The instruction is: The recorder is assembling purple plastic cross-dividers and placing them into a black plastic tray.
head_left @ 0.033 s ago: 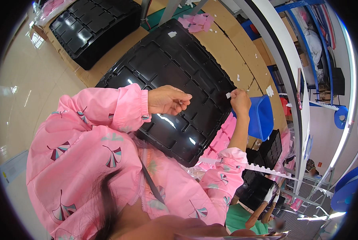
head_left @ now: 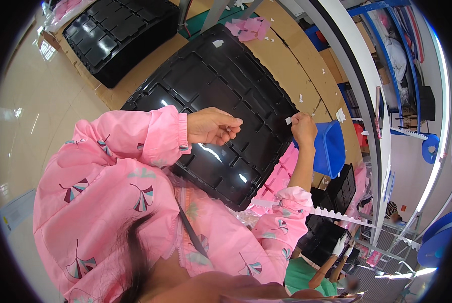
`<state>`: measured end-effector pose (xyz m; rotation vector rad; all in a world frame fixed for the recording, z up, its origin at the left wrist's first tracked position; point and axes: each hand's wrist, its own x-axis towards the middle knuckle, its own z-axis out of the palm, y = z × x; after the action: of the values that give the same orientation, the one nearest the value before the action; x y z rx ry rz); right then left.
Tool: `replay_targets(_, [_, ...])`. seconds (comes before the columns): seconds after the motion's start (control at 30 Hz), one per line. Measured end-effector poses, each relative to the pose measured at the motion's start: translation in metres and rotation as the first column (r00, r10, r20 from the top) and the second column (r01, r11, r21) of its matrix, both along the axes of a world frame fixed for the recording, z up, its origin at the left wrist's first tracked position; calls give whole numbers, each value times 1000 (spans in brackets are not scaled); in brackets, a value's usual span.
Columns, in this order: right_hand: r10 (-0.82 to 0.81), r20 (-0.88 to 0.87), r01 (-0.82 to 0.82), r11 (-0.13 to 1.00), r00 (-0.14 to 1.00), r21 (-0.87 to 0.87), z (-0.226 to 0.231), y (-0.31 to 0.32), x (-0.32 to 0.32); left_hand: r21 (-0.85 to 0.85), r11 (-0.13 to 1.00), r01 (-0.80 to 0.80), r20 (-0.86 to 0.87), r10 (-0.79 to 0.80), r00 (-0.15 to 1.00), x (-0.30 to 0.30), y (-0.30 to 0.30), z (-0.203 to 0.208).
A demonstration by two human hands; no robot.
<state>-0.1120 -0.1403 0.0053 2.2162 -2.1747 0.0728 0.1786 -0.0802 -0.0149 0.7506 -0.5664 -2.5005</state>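
A large glossy black plastic case with raised panels lies before me, its moulded surface facing up. Over its middle hovers my left hand, thumb and fingers curled into a pinch; what they hold, if anything, is too small to make out. At the case's right edge my right hand pinches a small white tag between thumb and fingertips. Another small white piece rests on the case near its far end.
A blue bin stands just right of my right hand. Beyond it rises a curved white frame post. A second black case sits at the far left on brown cardboard. A co-worker's gloved hands show at lower right.
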Motion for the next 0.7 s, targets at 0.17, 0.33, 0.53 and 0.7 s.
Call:
replay_targets(0.17, [22,31,-18,992,999,-123,-3,6,1,-5,1000,-4,-2,4,1000,1,0,1])
replay_targets(0.33, [10,-18,-11,999,1000,-53,0,5,5,-10,1000,1,8,-1,1000,2,1,-1])
replay_targets(0.53, [15,-45,-17,999,999,-30,1,5,5,-5,1000,-12,19,12,1000,4,1,-1])
replay_targets(0.7, [130,-70,-138,983,989,-120,-7,10,2,-26,1000,-5,11,5,1000,4,1,-1])
